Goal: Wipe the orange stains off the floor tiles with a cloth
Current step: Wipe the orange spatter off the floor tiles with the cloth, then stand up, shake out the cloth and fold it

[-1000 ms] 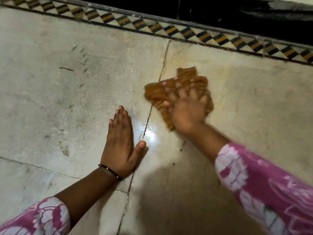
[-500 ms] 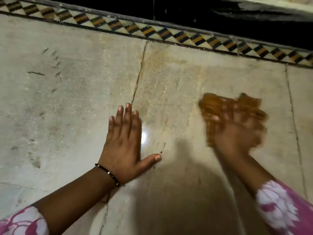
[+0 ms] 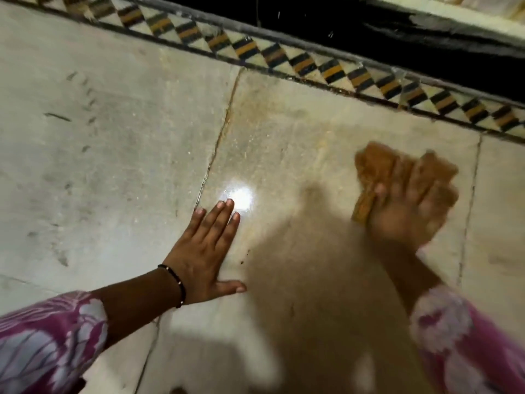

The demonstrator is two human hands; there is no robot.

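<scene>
On the pale floor tiles [image 3: 284,155], seen from the head camera — the only view — the person's right hand [image 3: 409,211] presses a crumpled orange-brown cloth [image 3: 377,166] flat against the right part of the middle tile, near the grout line [image 3: 468,211] on that side. That hand is blurred by motion; its fingers appear spread over the cloth, though whether any curl round it cannot be told. The left hand [image 3: 204,251] lies flat and wide on the floor, fingers straight, thumb out, bracing the body just right of the other grout seam [image 3: 218,143].

A second ago the cloth sat close to that left seam, almost beside the bracing hand; half a second ago it was already out to the right, and now it is further right still. So the stroke has swept across the tile, which suggests the wiping is well under way. A faint orange-brown tint still shows along the seam and toward the patterned border [image 3: 312,66], so more passes look needed there. The left hand has shifted only slightly — still planted, still empty.
</scene>
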